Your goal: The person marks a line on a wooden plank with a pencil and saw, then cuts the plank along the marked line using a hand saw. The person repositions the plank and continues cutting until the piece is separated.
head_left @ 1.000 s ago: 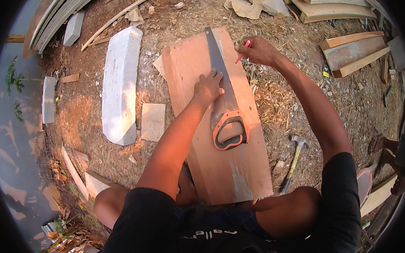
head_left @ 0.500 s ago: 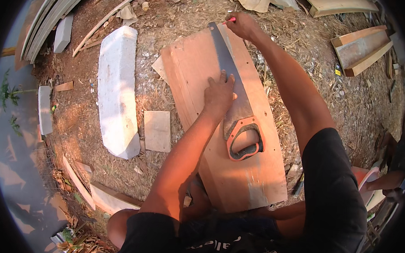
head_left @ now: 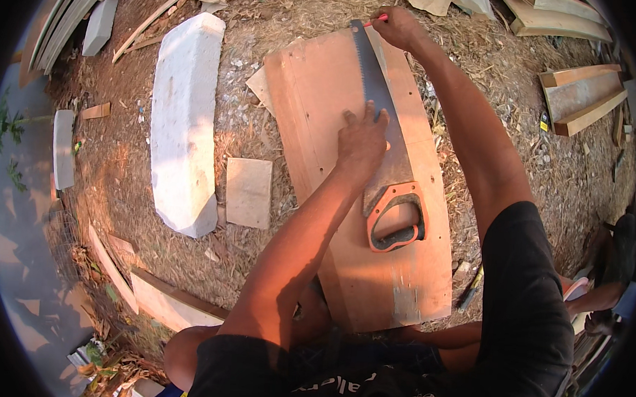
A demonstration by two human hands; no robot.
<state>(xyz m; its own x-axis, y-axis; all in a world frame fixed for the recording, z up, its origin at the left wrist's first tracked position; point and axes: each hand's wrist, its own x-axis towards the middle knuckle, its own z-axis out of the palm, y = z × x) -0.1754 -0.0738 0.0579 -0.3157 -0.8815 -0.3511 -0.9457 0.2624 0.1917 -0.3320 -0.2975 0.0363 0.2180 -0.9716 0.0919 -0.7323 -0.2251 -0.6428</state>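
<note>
The saw (head_left: 396, 158) lies flat on the board (head_left: 316, 85), handle (head_left: 372, 216) at the near end. The left hand (head_left: 362, 140), spread and gripping nothing, rests on it, apparently for steadiness; beyond, the right hand (head_left: 400, 28) pinches a red pencil (head_left: 381, 17) beside the tip.

We are outdoors, at a makeshift open-air carpentry spot: the floor is bare earth (head_left: 123, 183) strewn with dry straw and chips, lit by patches of sunlight. We see a handsaw (head_left: 396, 161) lying on a broad wooden panel (head_left: 342, 285) set low near the ground, stacked boards (head_left: 64, 21) at the upper left, and a wooden trough (head_left: 585, 98) to the right. A long whitish block (head_left: 185, 122) rests on the soil, and a green plant (head_left: 12, 124) shows at the far left.
</note>
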